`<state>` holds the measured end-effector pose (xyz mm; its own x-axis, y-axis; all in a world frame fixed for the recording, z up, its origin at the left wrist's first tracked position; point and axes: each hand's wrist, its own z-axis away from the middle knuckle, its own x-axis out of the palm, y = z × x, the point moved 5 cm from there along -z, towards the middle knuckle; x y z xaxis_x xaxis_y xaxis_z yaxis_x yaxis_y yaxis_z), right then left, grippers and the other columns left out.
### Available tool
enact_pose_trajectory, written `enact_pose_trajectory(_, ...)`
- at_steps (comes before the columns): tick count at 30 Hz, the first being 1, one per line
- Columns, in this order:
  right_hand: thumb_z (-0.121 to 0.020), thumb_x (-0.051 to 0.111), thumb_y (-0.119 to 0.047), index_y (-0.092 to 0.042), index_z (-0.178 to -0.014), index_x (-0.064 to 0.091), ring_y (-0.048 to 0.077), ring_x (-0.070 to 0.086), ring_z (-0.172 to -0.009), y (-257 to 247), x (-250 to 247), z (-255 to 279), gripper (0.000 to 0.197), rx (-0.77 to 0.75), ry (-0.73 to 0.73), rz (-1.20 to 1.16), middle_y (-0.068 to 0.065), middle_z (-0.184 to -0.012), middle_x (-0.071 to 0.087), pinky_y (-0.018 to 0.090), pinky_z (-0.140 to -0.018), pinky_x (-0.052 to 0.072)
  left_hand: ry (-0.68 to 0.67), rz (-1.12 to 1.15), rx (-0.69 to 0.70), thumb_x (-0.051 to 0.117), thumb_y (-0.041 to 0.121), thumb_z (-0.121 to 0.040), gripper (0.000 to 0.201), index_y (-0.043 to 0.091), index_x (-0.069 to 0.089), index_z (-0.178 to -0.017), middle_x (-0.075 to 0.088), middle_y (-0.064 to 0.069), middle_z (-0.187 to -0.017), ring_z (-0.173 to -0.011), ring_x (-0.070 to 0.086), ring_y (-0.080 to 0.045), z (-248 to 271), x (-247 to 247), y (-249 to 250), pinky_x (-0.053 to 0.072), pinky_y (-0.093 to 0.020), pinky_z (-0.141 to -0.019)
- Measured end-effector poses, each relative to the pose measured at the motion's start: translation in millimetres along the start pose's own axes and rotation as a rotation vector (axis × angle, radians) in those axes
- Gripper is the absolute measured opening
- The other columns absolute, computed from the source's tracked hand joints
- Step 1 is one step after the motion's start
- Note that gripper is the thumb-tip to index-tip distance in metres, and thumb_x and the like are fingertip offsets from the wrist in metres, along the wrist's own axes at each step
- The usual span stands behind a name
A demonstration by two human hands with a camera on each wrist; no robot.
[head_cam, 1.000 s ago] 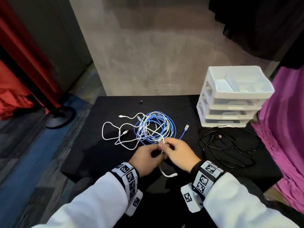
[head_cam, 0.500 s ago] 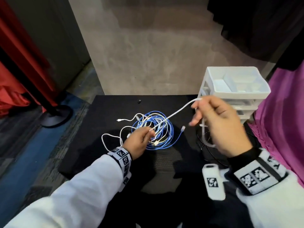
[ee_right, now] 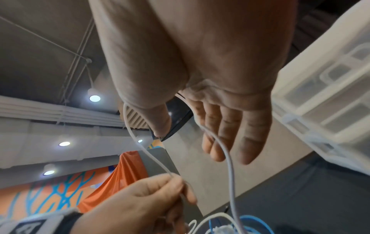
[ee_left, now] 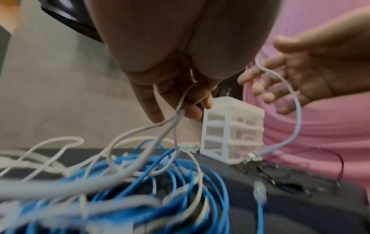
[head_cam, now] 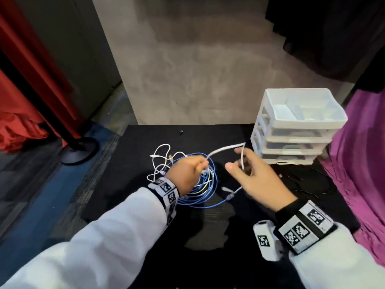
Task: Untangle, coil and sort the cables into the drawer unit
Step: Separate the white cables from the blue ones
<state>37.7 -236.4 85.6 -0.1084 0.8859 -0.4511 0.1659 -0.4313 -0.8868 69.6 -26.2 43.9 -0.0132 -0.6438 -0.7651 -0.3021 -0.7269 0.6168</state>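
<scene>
On the black table [head_cam: 145, 195] lies a tangle of a blue cable [head_cam: 210, 197] and thin white cables [head_cam: 160, 161]. My left hand [head_cam: 203, 166] is over the tangle and pinches one white cable [head_cam: 224, 148]. That cable arcs up and drapes over the straight fingers of my right hand [head_cam: 233, 159]; its plug end hangs below. The right wrist view shows the cable [ee_right: 230, 166] crossing my open fingers [ee_right: 226, 136]. The left wrist view shows my fingers [ee_left: 186, 102] curled on the cable above the blue coil [ee_left: 180, 182]. The white drawer unit [head_cam: 291, 140] stands at the back right, drawers closed.
A loose black cable [head_cam: 308, 180] lies in front of the drawer unit. Magenta cloth [head_cam: 358, 163] hangs along the table's right edge. A stanchion base [head_cam: 77, 151] stands on the floor to the left. A small dark object [head_cam: 181, 132] sits near the table's far edge.
My right hand drew the white cable up and right, then came back down toward the left hand and let its fingers straighten. The left hand moved forward onto the tangle.
</scene>
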Motion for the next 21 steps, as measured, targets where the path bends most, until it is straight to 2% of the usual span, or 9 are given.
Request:
enact_pose_trajectory(2, -0.086, 0.081, -0.044, -0.03, -0.152, 0.04, 0.002, 0.063, -0.098, 10, 10, 0, 0.079, 0.031, -0.02, 0.057, -0.005, -0.115, 0.064, 0.016, -0.091, 0.046, -0.071, -0.07, -0.039, 0.044, 0.041, -0.105, 0.033, 0.021, 0.058, -0.083, 0.059, 0.007, -0.073, -0.075, 0.058, -0.017, 13, 16, -8, 0.05, -0.041, -0.078)
enact_pose_trajectory(4, -0.082, 0.084, -0.048, -0.035, -0.153, 0.041, 0.01, 0.065, -0.102, 16, 26, 1, 0.084, 0.051, -0.1, 0.085, -0.007, -0.115, 0.064, 0.029, -0.098, 0.051, -0.072, -0.07, -0.066, 0.041, 0.046, -0.103, 0.037, 0.022, 0.054, -0.079, 0.058, 0.004, -0.07, -0.071, 0.057, -0.02, 21, 23, -11, 0.05, -0.04, -0.072)
enact_pose_trajectory(6, -0.085, 0.083, -0.043, -0.042, -0.134, 0.061, 0.013, 0.069, -0.093, 18, 45, 2, 0.053, 0.026, -0.162, 0.023, -0.009, -0.102, 0.07, 0.042, -0.095, 0.057, -0.08, -0.055, -0.053, 0.042, 0.044, -0.098, 0.03, 0.024, 0.06, -0.085, 0.066, 0.003, -0.079, -0.077, 0.061, -0.021, 24, 27, -8, 0.051, -0.038, -0.074)
enact_pose_trajectory(8, -0.092, 0.077, -0.036, -0.044, -0.105, 0.075, 0.005, 0.07, -0.093, 14, 55, -1, 0.016, -0.052, -0.127, 0.015, -0.015, -0.098, 0.075, 0.04, -0.095, 0.055, -0.102, -0.095, -0.028, 0.048, 0.035, -0.095, 0.022, 0.025, 0.067, -0.1, 0.072, 0.001, -0.095, -0.087, 0.065, -0.022, 23, 28, -4, 0.052, -0.036, -0.078)
enact_pose_trajectory(9, -0.095, 0.073, -0.034, -0.042, -0.095, 0.077, 0.003, 0.069, -0.092, 12, 56, -3, 0.009, -0.082, -0.113, 0.026, -0.016, -0.095, 0.076, 0.039, -0.093, 0.055, -0.109, -0.128, -0.016, 0.051, 0.031, -0.095, 0.02, 0.024, 0.068, -0.104, 0.072, -0.001, -0.099, -0.09, 0.066, -0.023, 21, 29, -3, 0.052, -0.035, -0.079)
enact_pose_trajectory(13, -0.103, 0.058, -0.027, -0.022, -0.081, 0.066, 0.021, 0.066, -0.075, -2, 52, -16, 0.023, -0.109, -0.091, -0.035, -0.005, -0.074, 0.067, 0.053, -0.083, 0.055, -0.108, -0.134, 0.01, 0.05, 0.037, -0.101, 0.023, 0.021, 0.065, -0.093, 0.064, 0.002, -0.09, -0.085, 0.06, -0.021, 18, 32, -16, 0.049, -0.037, -0.079)
enact_pose_trajectory(15, -0.105, 0.054, -0.023, -0.019, -0.08, 0.06, 0.02, 0.063, -0.068, -20, 39, -20, 0.026, -0.149, -0.048, -0.128, -0.003, -0.07, 0.06, 0.055, -0.08, 0.055, -0.076, -0.093, 0.013, 0.047, 0.037, -0.103, 0.026, 0.023, 0.061, -0.086, 0.06, 0.004, -0.086, -0.083, 0.057, -0.019, 17, 29, -29, 0.049, -0.038, -0.08)
enact_pose_trajectory(18, -0.106, 0.052, -0.023, -0.021, -0.078, 0.062, 0.018, 0.061, -0.068, -53, 0, -25, 0.03, -0.199, 0.096, -0.279, 0.009, -0.073, 0.062, 0.049, -0.077, 0.052, -0.006, -0.064, 0.046, 0.048, 0.03, -0.106, 0.027, 0.021, 0.06, -0.084, 0.054, 0.008, -0.082, -0.08, 0.051, -0.012, 16, 21, -42, 0.043, -0.034, -0.079)
enact_pose_trajectory(21, -0.106, 0.051, -0.025, -0.025, -0.078, 0.065, 0.024, 0.06, -0.072, -73, -36, -29, 0.031, -0.25, 0.193, -0.403, 0.01, -0.081, 0.065, 0.052, -0.079, 0.052, 0.07, -0.071, 0.042, 0.054, 0.028, -0.104, 0.02, 0.022, 0.069, -0.093, 0.058, 0.008, -0.089, -0.089, 0.055, -0.012, 7, 11, -57, 0.044, -0.028, -0.088)
